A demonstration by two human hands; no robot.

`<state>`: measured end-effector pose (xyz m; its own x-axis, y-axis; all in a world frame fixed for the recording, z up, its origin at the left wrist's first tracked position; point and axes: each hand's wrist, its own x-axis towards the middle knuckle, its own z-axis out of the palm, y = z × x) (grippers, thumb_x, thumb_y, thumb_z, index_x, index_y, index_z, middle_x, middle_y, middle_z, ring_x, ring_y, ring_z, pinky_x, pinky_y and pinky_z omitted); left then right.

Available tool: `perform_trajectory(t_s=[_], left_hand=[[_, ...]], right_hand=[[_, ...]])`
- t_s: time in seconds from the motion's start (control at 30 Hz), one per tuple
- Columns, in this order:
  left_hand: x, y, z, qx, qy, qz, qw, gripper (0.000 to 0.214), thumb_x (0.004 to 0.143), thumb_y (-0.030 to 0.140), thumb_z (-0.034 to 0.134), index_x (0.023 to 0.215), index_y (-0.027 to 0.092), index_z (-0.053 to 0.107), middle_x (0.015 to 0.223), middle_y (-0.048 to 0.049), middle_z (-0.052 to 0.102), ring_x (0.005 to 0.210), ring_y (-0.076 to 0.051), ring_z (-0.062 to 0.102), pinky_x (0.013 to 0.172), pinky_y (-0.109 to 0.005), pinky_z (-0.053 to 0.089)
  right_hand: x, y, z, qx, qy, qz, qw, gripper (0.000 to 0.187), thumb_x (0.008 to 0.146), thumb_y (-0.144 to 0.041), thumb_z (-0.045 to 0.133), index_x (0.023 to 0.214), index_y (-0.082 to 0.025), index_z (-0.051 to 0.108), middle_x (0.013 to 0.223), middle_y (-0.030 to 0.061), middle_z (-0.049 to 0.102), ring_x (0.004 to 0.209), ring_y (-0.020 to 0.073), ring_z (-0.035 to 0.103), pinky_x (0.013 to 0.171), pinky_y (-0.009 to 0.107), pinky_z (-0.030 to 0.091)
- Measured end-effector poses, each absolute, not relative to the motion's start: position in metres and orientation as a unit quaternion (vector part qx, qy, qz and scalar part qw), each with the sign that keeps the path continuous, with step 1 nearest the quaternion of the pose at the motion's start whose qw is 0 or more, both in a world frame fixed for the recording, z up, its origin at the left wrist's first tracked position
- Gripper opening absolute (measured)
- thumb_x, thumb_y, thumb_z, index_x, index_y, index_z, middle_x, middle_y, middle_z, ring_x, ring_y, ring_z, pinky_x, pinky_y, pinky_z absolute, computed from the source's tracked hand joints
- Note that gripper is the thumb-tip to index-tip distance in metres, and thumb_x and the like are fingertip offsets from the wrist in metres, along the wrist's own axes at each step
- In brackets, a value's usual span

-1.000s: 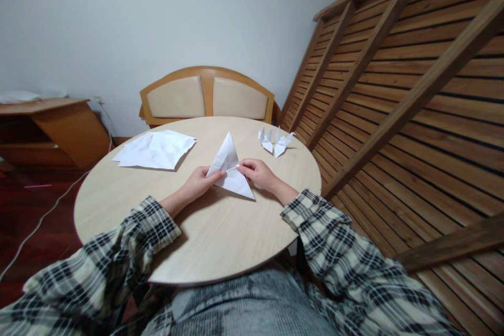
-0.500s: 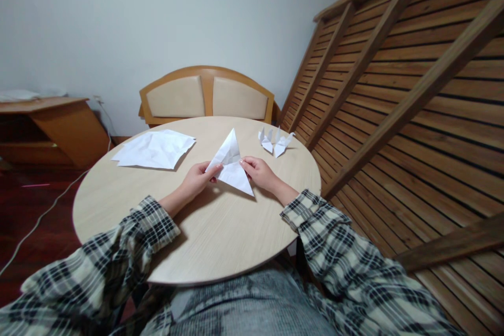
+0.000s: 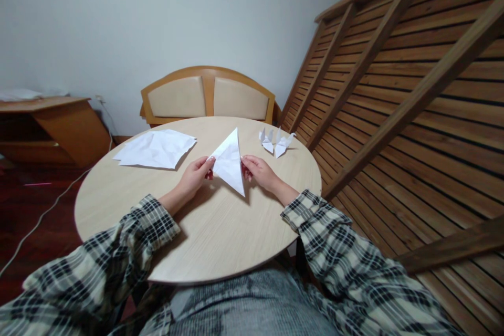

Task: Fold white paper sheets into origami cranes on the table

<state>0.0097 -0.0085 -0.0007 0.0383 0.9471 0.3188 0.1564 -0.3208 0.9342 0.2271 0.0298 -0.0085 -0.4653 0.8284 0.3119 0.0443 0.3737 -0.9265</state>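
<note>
A white paper folded into a triangle [image 3: 230,163] stands lifted off the round wooden table [image 3: 205,231], one point up and one point touching the tabletop. My left hand [image 3: 195,177] pinches its left corner with closed fingers. My right hand [image 3: 256,170] pinches its right edge the same way. Both plaid sleeves rest near the table's front edge.
A loose pile of crumpled white sheets [image 3: 155,148] lies at the table's back left. Two small folded paper figures [image 3: 275,142] sit at the back right. A padded wooden chair [image 3: 208,95] stands behind the table, slatted wooden panels [image 3: 394,94] lean at the right, a low desk [image 3: 59,126] at the left.
The folded paper has been raised from lying flat to nearly upright and closed into a flat triangle. Both hands moved slightly up and closer together, still holding it.
</note>
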Motion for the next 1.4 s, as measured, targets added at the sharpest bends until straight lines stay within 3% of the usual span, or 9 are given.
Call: perform_trajectory(t_s=[0.4,0.77,0.93,1.1,1.23,1.33,1.4], left_hand=[[0.013,-0.01,-0.001,0.522,0.422,0.532,0.516,0.024,0.081,0.042,0.067,0.082,0.018,0.063,0.076,-0.0042,0.062,0.062,-0.012,0.05,0.056,-0.025,0.044],[0.011,-0.01,-0.002,0.475,0.394,0.529,0.582,0.024,0.081,0.04,0.068,0.084,0.018,0.061,0.073,-0.0016,0.06,0.058,-0.01,0.05,0.053,-0.023,0.044],[0.013,-0.01,-0.005,0.518,0.397,0.508,0.562,0.029,0.08,0.045,0.069,0.084,0.017,0.062,0.075,-0.0028,0.061,0.061,-0.011,0.052,0.055,-0.024,0.044],[0.015,-0.014,-0.004,0.629,0.421,0.46,0.464,0.034,0.086,0.049,0.061,0.072,0.017,0.059,0.064,-0.001,0.054,0.057,-0.012,0.047,0.054,-0.026,0.039],[0.015,-0.015,-0.005,0.693,0.419,0.431,0.398,0.037,0.088,0.048,0.056,0.068,0.018,0.055,0.061,0.0005,0.05,0.057,-0.012,0.045,0.056,-0.027,0.037],[0.016,-0.016,-0.004,0.708,0.421,0.418,0.384,0.034,0.088,0.047,0.056,0.07,0.018,0.054,0.062,0.0009,0.051,0.058,-0.013,0.047,0.057,-0.027,0.037],[0.016,-0.018,-0.002,0.71,0.423,0.415,0.381,0.033,0.088,0.046,0.057,0.071,0.018,0.053,0.062,0.0013,0.051,0.058,-0.013,0.047,0.056,-0.027,0.037]], right_hand=[[0.225,0.028,-0.007,-0.305,-0.708,0.488,0.411,0.036,0.093,-0.052,0.05,0.076,-0.02,0.051,0.067,-0.001,0.053,0.053,0.0104,0.046,0.048,0.024,0.038],[0.226,0.023,0.001,-0.314,-0.721,0.475,0.395,0.021,0.09,-0.03,0.053,0.071,-0.019,0.052,0.062,-0.0022,0.05,0.053,0.0107,0.046,0.05,0.025,0.037],[0.227,0.025,-0.001,-0.304,-0.72,0.486,0.391,0.009,0.085,-0.021,0.054,0.077,-0.018,0.057,0.062,-0.002,0.053,0.053,0.0114,0.047,0.052,0.025,0.039],[0.227,0.034,-0.013,-0.33,-0.714,0.482,0.385,0.007,0.077,-0.011,0.056,0.079,-0.017,0.06,0.067,0.0001,0.06,0.055,0.0122,0.05,0.052,0.026,0.042],[0.227,0.033,-0.019,-0.291,-0.736,0.474,0.386,0.012,0.075,-0.012,0.062,0.086,-0.017,0.064,0.083,0.0055,0.069,0.072,0.0175,0.06,0.072,0.036,0.054],[0.226,0.03,-0.019,-0.254,-0.743,0.476,0.397,0.016,0.073,-0.01,0.064,0.088,-0.016,0.065,0.093,0.0078,0.071,0.086,0.0206,0.064,0.09,0.044,0.052],[0.225,0.029,-0.019,-0.255,-0.742,0.475,0.399,0.018,0.073,-0.01,0.063,0.089,-0.016,0.066,0.095,0.0084,0.072,0.089,0.0215,0.065,0.094,0.045,0.051]])
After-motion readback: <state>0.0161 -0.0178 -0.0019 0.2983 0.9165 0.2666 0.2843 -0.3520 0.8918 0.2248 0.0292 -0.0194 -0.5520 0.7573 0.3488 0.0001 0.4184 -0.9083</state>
